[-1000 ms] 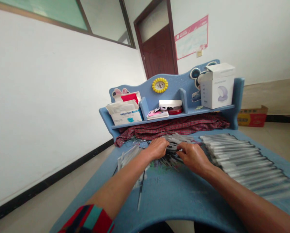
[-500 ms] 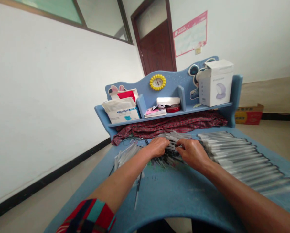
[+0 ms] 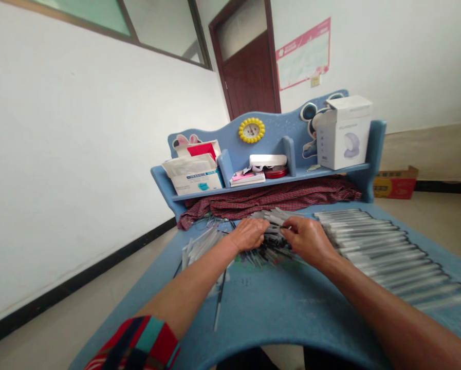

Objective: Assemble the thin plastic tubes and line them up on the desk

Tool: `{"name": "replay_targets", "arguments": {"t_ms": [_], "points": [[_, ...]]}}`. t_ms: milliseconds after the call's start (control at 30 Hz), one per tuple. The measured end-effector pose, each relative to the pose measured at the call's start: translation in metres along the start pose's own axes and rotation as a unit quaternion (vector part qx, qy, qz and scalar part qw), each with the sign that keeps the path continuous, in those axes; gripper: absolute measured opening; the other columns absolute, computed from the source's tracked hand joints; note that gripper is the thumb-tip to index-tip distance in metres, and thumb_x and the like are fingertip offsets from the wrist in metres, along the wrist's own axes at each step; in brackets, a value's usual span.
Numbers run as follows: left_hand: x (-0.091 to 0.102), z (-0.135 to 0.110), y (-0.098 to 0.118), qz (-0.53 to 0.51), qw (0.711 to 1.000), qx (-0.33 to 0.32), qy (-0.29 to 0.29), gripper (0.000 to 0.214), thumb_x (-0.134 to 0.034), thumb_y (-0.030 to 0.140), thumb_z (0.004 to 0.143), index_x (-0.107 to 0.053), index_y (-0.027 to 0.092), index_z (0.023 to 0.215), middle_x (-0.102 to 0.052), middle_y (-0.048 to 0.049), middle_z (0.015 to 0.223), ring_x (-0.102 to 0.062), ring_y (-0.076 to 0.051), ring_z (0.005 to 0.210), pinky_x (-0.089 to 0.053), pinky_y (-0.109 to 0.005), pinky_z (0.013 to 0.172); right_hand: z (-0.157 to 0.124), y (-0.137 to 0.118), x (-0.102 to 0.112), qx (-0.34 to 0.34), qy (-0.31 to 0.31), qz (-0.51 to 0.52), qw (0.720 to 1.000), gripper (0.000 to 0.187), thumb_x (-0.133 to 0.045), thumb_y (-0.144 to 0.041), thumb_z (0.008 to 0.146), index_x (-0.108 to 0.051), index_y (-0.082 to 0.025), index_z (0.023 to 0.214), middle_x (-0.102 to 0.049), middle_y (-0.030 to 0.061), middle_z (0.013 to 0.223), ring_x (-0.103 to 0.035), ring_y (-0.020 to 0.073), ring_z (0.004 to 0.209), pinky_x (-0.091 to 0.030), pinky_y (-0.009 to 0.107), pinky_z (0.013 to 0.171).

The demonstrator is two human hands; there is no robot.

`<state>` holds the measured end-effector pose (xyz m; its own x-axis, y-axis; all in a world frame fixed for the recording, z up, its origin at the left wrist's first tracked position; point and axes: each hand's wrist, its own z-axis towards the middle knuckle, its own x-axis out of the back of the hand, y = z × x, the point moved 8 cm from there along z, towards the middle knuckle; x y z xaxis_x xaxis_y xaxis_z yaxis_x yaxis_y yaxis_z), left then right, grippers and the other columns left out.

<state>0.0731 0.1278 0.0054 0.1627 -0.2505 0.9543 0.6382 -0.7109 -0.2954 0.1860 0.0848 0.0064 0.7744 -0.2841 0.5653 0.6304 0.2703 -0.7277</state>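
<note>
Both hands rest on a loose heap of thin pens in clear sleeves (image 3: 277, 222) in the middle of the blue desk (image 3: 276, 303). My left hand (image 3: 249, 234) lies knuckles up on the heap's left side, fingers curled down into it. My right hand (image 3: 306, 239) sits close beside it, fingers bent and pinching at one of the sleeved pens. What exactly each hand grips is hidden by the fingers.
A long row of sleeved pens (image 3: 384, 249) is laid out along the desk's right side. Another small bundle (image 3: 199, 244) lies at the left, and a single pen (image 3: 218, 306) near the front. Behind are a checked cloth (image 3: 269, 198), a shelf with a white box (image 3: 344, 133) and papers (image 3: 194, 174).
The hands have stayed on the heap, drawing slightly closer together with small finger movements. The view has shifted a little.
</note>
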Motion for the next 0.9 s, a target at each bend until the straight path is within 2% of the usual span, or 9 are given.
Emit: {"name": "replay_targets", "arguments": {"t_ms": [100,200,267,367,467,700,900], "points": [[0.009,-0.003,-0.003,-0.027,0.999,0.004,0.038,0.017,-0.047,0.015,0.074,-0.056,0.017,0.089,-0.063,-0.0070,0.085,-0.060,-0.021,0.078,-0.042,-0.028,0.066,0.002,0.011,-0.004,-0.063,-0.007,0.161,0.985,0.016,-0.055,-0.032,0.074,-0.064,-0.018,0.073,-0.059,-0.0011,0.050,-0.057,0.0147,0.045,-0.040,0.024,0.046],[0.020,-0.006,-0.004,-0.065,0.995,0.005,0.079,0.016,-0.047,0.015,0.073,-0.055,0.017,0.086,-0.062,-0.0048,0.081,-0.058,-0.019,0.074,-0.039,-0.026,0.063,0.002,0.020,-0.002,-0.129,0.035,0.324,0.936,0.016,-0.061,-0.032,0.068,-0.060,-0.017,0.071,-0.056,-0.0025,0.048,-0.058,0.0146,0.045,-0.041,0.022,0.040],[0.025,-0.009,-0.004,-0.089,0.992,0.007,0.094,0.013,-0.048,0.015,0.073,-0.056,0.017,0.083,-0.062,-0.0036,0.078,-0.057,-0.017,0.070,-0.038,-0.025,0.062,0.001,0.020,0.000,-0.147,0.059,0.406,0.900,0.018,-0.066,-0.031,0.064,-0.059,-0.016,0.069,-0.058,-0.0020,0.054,-0.059,0.0137,0.047,-0.042,0.021,0.039],[0.026,-0.012,-0.002,-0.111,0.989,0.017,0.095,0.010,-0.047,0.016,0.073,-0.056,0.017,0.079,-0.060,-0.0023,0.072,-0.054,-0.016,0.065,-0.035,-0.024,0.059,0.000,0.015,0.002,-0.154,0.063,0.475,0.864,0.024,-0.071,-0.031,0.058,-0.058,-0.015,0.069,-0.062,-0.0005,0.062,-0.061,0.0131,0.049,-0.044,0.021,0.040],[0.026,-0.014,0.003,-0.133,0.986,0.007,0.096,0.008,-0.048,0.016,0.073,-0.055,0.018,0.076,-0.058,-0.0014,0.068,-0.052,-0.014,0.060,-0.033,-0.024,0.057,-0.001,0.010,0.003,-0.143,0.064,0.515,0.843,0.029,-0.076,-0.031,0.053,-0.059,-0.014,0.069,-0.062,-0.0005,0.062,-0.064,0.0159,0.054,-0.047,0.022,0.042],[0.035,-0.020,0.011,-0.176,0.979,0.000,0.104,0.006,-0.047,0.014,0.072,-0.052,0.017,0.070,-0.053,0.0002,0.062,-0.048,-0.013,0.056,-0.032,-0.023,0.054,-0.001,0.005,0.007,-0.113,0.053,0.558,0.820,0.030,-0.080,-0.030,0.052,-0.062,-0.013,0.070,-0.067,0.0025,0.067,-0.065,0.0162,0.055,-0.048,0.022,0.045],[0.040,-0.026,0.012,-0.250,0.965,0.026,0.080,0.007,-0.050,0.013,0.071,-0.050,0.017,0.065,-0.048,0.0033,0.057,-0.045,-0.010,0.054,-0.030,-0.021,0.052,0.001,-0.005,0.015,-0.054,0.040,0.548,0.834,0.025,-0.079,-0.027,0.054,-0.066,-0.013,0.069,-0.069,0.0040,0.069,-0.064,0.0156,0.056,-0.047,0.022,0.046]]}}
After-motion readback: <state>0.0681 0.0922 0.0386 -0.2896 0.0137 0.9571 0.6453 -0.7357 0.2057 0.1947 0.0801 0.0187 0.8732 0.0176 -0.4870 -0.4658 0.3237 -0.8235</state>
